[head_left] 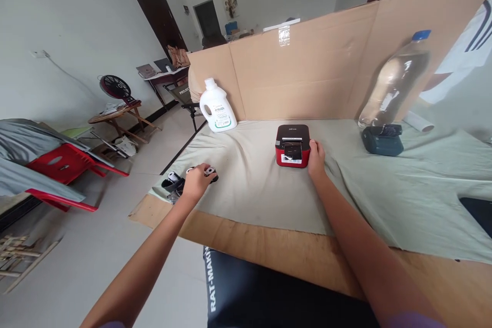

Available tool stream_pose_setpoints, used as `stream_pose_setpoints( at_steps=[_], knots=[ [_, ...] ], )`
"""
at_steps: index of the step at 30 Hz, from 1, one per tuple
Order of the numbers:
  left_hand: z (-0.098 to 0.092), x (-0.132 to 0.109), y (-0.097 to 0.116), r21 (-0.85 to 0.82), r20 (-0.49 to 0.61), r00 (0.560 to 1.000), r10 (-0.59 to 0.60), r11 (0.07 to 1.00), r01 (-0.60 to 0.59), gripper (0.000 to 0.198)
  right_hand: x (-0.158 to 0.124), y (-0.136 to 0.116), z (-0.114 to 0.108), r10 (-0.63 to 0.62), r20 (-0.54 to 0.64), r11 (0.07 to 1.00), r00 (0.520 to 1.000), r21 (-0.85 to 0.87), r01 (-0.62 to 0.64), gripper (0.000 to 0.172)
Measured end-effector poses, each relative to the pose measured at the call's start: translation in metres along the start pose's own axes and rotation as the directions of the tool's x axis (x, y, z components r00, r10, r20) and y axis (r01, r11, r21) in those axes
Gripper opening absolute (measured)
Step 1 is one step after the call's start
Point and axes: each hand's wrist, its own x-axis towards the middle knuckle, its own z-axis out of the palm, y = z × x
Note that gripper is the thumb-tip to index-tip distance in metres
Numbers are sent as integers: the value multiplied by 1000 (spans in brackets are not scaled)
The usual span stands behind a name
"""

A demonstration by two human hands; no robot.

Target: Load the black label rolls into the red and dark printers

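Observation:
A small red and black label printer (pixel 292 146) sits in the middle of a pale green cloth (pixel 249 189). My right hand (pixel 316 159) rests against its right side, fingers curled on the casing. My left hand (pixel 197 182) is closed over a black roll holder with a white label roll (pixel 209 171) near the cloth's left edge. More black and white roll parts (pixel 171 181) lie just left of that hand.
A white detergent bottle (pixel 217 106) stands at the back left by a cardboard wall (pixel 326 66). A clear plastic bottle (pixel 395 79) and a dark blue device (pixel 382 140) are at the back right. Another person sits at a far desk (pixel 169 76). Red chair (pixel 65 164) on the left.

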Motion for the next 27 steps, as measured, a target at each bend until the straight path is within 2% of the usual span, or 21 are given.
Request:
stream_pose_setpoints(
  at_steps=[5, 10, 18, 22, 27],
  knots=[
    [12, -7, -6, -82, -85, 995, -48, 996, 41, 43, 1, 1, -1, 25, -7, 999, 1000, 45, -24, 40],
    [18, -7, -10, -110, -145, 986, -88, 991, 72, 43, 3, 3, 0, 33, 0, 997, 999, 77, -33, 38],
    [9, -15, -23, -103, -183, 958, -220, 973, 204, 43, 2, 4, 1, 18, 10, 997, 1000, 77, -18, 37],
    [2, -19, -30, -70, -200, 953, -226, 974, 217, 42, 2, 3, 0, -1, 17, 996, 1000, 84, -1, 36],
    [1, -22, -32, 1, -162, 958, -237, 971, 241, 40, 3, 4, 0, 4, 11, 996, 1000, 86, -4, 36]
  ],
)
